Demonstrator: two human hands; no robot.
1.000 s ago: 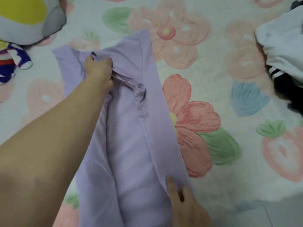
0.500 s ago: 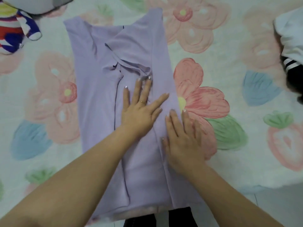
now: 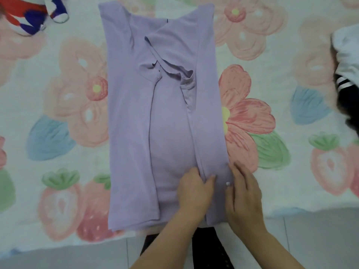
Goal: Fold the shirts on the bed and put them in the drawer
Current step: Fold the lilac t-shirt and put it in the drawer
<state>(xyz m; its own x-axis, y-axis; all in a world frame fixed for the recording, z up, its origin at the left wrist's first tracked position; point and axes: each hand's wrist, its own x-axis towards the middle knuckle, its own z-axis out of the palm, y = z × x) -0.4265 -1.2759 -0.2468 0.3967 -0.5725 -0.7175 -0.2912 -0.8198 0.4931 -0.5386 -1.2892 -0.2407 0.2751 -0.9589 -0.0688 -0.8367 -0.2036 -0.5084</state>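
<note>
Lilac shirt [image 3: 132, 133] flatter; hands [image 3: 196, 189] now at hem.

Matt, smooth lilac cloth shirt [image 3: 132, 121], textured floral woven bedspread [image 3: 291, 45], glossy floor tiles [image 3: 320, 239]

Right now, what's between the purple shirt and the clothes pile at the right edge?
Only bare flowered bedsheet separates the purple shirt from the clothes pile, in the head view.
</note>
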